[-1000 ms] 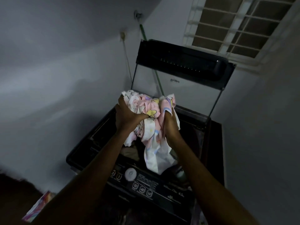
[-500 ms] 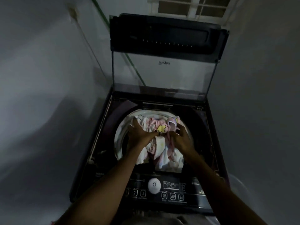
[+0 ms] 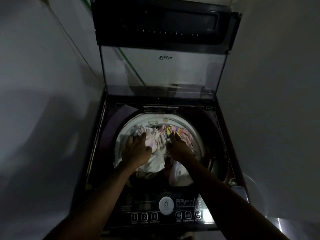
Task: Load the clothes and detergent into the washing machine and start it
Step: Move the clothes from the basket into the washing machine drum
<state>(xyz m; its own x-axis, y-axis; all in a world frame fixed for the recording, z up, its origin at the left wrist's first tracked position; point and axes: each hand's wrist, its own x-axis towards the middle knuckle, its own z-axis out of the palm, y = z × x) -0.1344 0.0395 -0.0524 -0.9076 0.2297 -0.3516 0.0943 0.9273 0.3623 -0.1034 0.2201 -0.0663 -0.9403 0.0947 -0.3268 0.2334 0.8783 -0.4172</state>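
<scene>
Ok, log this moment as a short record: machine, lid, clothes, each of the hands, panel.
machine: top-loading washing machine, standing in a wall corner
lid: lid raised, standing upright
clothes: pink and white clothes inside the drum
left hand: left hand flat on the clothes, fingers spread
right hand: right hand flat on the clothes
panel: control panel at the near edge, untouched

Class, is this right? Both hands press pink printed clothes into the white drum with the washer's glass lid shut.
No: head view shows the glass lid raised; left hand and right hand do press the clothes into the drum.
</scene>
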